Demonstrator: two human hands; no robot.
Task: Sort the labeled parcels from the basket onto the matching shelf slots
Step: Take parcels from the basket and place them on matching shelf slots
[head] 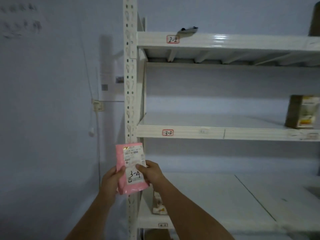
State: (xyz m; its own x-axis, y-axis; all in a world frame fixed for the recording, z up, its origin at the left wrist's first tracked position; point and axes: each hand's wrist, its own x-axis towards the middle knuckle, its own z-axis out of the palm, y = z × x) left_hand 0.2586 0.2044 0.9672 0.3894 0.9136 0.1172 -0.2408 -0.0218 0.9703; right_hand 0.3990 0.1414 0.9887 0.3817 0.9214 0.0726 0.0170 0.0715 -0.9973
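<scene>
A pink parcel (129, 158) with a white shipping label and a handwritten "3-4" is held upright in front of the shelf's left upright post. My left hand (110, 179) grips its left edge. My right hand (150, 172) pinches its right side, thumb on the label. The white metal shelf (225, 132) fills the right of the view. One beam carries the tag "2-2" (172, 39), the beam below it the tag "3-2" (167, 132). The basket is out of view.
A brown and yellow box (302, 113) stands at the right end of the 3-2 level. A flat dark-and-white item (187, 30) lies on the top level. A small box (158, 203) sits on the lower level behind my right forearm. A wall switch (98, 105) and cords hang left.
</scene>
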